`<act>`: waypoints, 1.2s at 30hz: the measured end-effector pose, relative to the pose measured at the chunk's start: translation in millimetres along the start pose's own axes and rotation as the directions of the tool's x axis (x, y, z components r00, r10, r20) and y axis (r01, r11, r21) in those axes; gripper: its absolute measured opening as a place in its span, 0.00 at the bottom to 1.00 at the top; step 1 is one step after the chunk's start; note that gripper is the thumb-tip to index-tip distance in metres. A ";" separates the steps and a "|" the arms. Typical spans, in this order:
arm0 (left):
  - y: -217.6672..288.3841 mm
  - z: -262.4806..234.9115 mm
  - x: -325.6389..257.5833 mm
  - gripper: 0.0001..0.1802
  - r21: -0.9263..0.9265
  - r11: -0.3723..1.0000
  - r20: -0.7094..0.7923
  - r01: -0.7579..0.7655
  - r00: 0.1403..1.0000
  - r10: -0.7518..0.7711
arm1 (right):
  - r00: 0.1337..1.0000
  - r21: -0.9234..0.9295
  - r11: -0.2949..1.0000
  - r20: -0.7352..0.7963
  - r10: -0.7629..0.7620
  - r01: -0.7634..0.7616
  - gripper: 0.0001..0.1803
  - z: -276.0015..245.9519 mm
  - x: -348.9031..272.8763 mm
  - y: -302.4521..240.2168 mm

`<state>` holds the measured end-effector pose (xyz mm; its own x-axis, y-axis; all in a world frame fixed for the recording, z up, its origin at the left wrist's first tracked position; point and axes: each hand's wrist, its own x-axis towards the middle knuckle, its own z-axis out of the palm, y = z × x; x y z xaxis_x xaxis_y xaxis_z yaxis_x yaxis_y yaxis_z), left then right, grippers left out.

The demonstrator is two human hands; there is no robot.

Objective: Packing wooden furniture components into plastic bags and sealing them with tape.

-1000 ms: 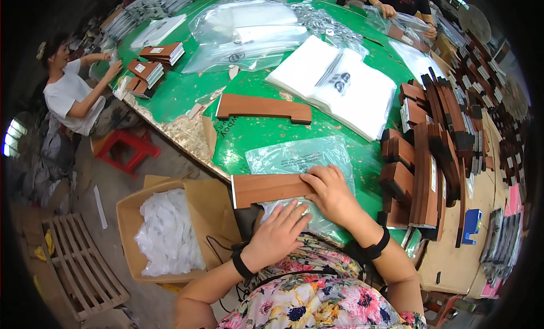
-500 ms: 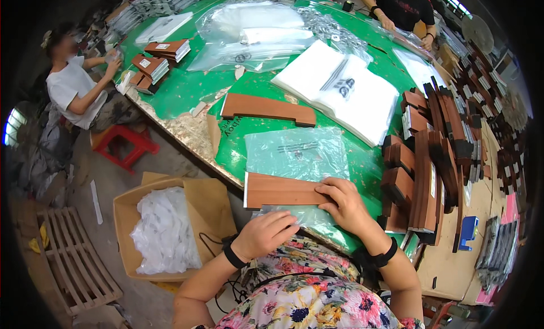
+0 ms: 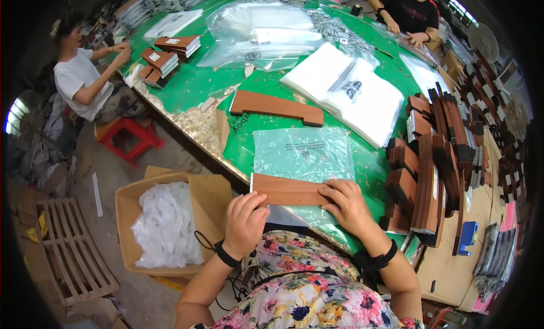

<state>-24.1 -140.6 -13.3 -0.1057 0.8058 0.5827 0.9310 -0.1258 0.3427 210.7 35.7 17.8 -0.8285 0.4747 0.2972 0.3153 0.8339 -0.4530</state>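
Note:
A flat brown wooden piece [image 3: 292,191] with a pale left end lies across a clear plastic bag [image 3: 306,150] at the table's near edge. My left hand [image 3: 245,220] grips the piece's left end, fingers curled over its near edge. At the other end my right hand [image 3: 347,204] holds it, thumb along the near side and fingers on top. Part of the bag shows below the piece, between my hands. Farther back lies a second brown wooden piece [image 3: 277,107] with a dark-tipped, stepped right end.
A stack of clear bags [image 3: 345,94] lies beyond, with brown pieces [image 3: 425,176] piled at the right. A cardboard box [image 3: 127,227] of crumpled plastic stands lower left, near a red stool [image 3: 131,141]. Two co-workers [image 3: 82,74] sit at the table's far sides.
My left hand has moved left and up from the bag's near edge to the piece's left end. My right hand stays at the right end.

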 end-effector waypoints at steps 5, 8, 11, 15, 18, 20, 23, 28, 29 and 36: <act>-1.4 -2.6 -12.3 0.21 -0.032 0.999 0.072 -0.015 0.997 0.017 | 1.000 0.001 1.000 -0.009 0.009 -0.009 0.24 1.5 -0.4 1.8; -17.7 11.8 -44.7 0.29 0.188 0.977 0.031 -0.099 0.995 0.095 | 0.999 0.012 0.999 -0.011 0.036 -0.035 0.25 2.5 -1.2 2.3; -32.0 34.6 -56.0 0.31 0.212 0.975 -0.053 -0.064 0.996 0.077 | 0.999 -0.005 1.000 -0.031 0.025 -0.025 0.26 4.2 -1.0 3.8; -28.9 38.0 -31.0 0.19 0.287 0.951 -0.030 -0.119 0.991 0.133 | 0.999 0.011 1.000 -0.040 0.026 -0.025 0.29 -0.7 -3.5 4.3; -29.3 29.5 -11.0 0.09 0.122 0.975 -0.010 -0.185 0.982 0.187 | 1.000 0.005 1.000 0.008 -0.003 0.003 0.31 -16.1 -13.4 1.7; -26.4 24.3 3.4 0.05 0.074 0.978 -0.015 -0.195 0.980 0.197 | 0.999 -0.001 1.000 0.051 -0.002 0.002 0.32 -25.3 -24.2 -1.0; -22.1 19.9 18.6 0.04 -0.317 0.948 -0.016 0.044 0.999 -0.051 | 0.982 -0.036 0.998 0.181 0.051 -0.045 0.37 -34.9 -36.1 -7.4; -13.1 28.9 22.8 0.03 -0.418 0.895 -0.083 0.159 0.974 -0.211 | 0.995 -0.020 0.994 0.003 0.104 -0.104 0.19 -17.3 -36.6 -3.0; -13.3 30.8 23.1 0.03 -0.416 0.890 -0.097 0.184 0.965 -0.245 | 0.991 0.021 0.992 -0.052 0.124 -0.123 0.15 -13.8 -35.6 -1.0; -2.9 33.9 34.6 0.05 -0.459 0.771 -0.055 0.442 0.852 -0.521 | 0.940 0.139 0.964 -0.229 0.254 -0.227 0.08 1.3 -26.7 -7.9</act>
<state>-18.6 -92.7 -19.0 -0.5945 0.7198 0.3584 0.5103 -0.0067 0.8600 229.7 16.1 12.4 -0.5926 0.7222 0.3566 0.4271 0.6571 -0.6211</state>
